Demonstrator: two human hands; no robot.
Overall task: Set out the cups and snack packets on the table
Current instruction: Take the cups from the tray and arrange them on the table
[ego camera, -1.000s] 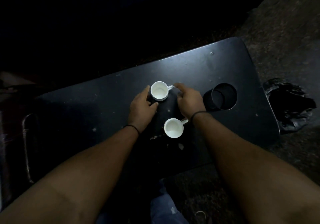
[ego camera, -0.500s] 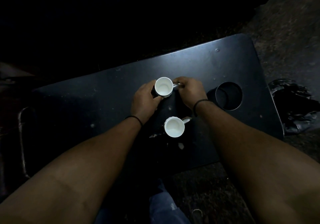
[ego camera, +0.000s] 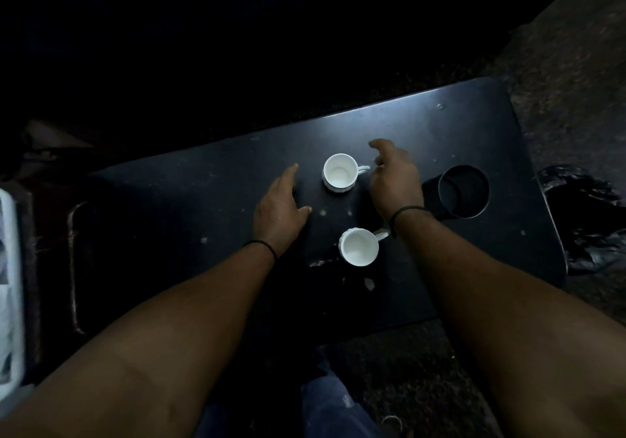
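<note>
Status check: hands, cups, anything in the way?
Left hand open, right hand open, both off the far cup. Near cup upright on table. No packets seen. Black holder at right, clear.

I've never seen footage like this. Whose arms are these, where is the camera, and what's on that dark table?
No machine here: a person is working with bare hands, and one camera worn on the head looks down at them. The left hand and right hand are both open over a dark table, one on each side of the far cup, and hold nothing. A near cup stands closer to the person. Both are white, upright and look empty, handles pointing right. A round hole is cut in the table's right end. A black bag lies on the ground beyond. No snack packets are visible.
</note>
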